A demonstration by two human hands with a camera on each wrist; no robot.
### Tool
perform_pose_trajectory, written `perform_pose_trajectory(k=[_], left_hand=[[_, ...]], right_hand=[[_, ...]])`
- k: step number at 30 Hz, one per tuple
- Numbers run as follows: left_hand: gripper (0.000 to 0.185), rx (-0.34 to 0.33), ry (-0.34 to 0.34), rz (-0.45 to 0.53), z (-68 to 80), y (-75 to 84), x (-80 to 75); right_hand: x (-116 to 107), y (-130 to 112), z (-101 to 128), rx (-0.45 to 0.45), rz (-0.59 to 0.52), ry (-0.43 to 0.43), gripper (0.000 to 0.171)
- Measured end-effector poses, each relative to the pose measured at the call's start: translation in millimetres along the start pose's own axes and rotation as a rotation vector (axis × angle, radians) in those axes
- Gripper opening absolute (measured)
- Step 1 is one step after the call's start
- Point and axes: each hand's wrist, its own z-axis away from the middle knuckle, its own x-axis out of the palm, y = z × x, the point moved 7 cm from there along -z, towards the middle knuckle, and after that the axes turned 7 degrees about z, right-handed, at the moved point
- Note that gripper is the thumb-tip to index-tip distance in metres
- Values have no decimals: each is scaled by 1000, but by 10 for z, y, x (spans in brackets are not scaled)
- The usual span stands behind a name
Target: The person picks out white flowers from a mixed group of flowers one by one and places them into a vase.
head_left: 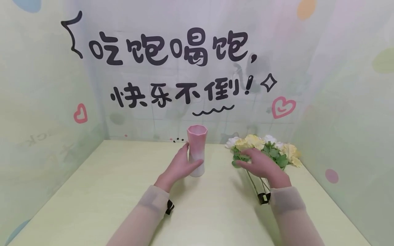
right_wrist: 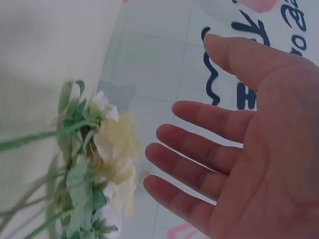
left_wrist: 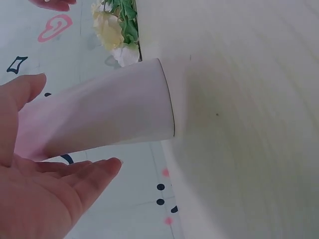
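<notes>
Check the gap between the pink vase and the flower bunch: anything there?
Nothing: in the head view only bare table separates the pink vase from the flower bunch.

I see two bare hands, left hand point(head_left: 180, 167) & right hand point(head_left: 264, 167), no rings or gloves. Both arms wear loose pale beige-pink sleeves point(head_left: 154, 201), soft fabric, cuffs ending at the wrists. Small black strap w/ buckle point(head_left: 169, 207) under the left cuff; similar black strap point(head_left: 263, 198) at the right wrist.
</notes>
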Motion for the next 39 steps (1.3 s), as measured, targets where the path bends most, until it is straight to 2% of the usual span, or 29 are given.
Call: perform_pose_trajectory(k=[6, 11, 15, 23, 28, 37, 39], left_hand=[[80, -2, 12, 47, -65, -9, 59], [75, -20, 23, -6, -49, -69, 80], [69, -17, 28, -34, -23, -85, 69], [63, -10, 28, -58, -8, -80, 59], [64, -15, 30, -75, -15, -78, 46], [64, -22, 29, -87, -8, -87, 40], [64, -28, 28, -88, -1, -85, 36]], right_hand=[[-78, 281, 102, 84, 6, -16, 67], [-57, 461, 138, 123, 2, -31, 70], [3, 554, 129, 141, -15, -36, 62], [127, 700, 124, 288, -53, -89, 58], [194, 758, 122, 339, -76, -99, 29], [286, 808, 123, 375, -109, -141, 31], [312, 806, 116, 370, -120, -153, 37]])
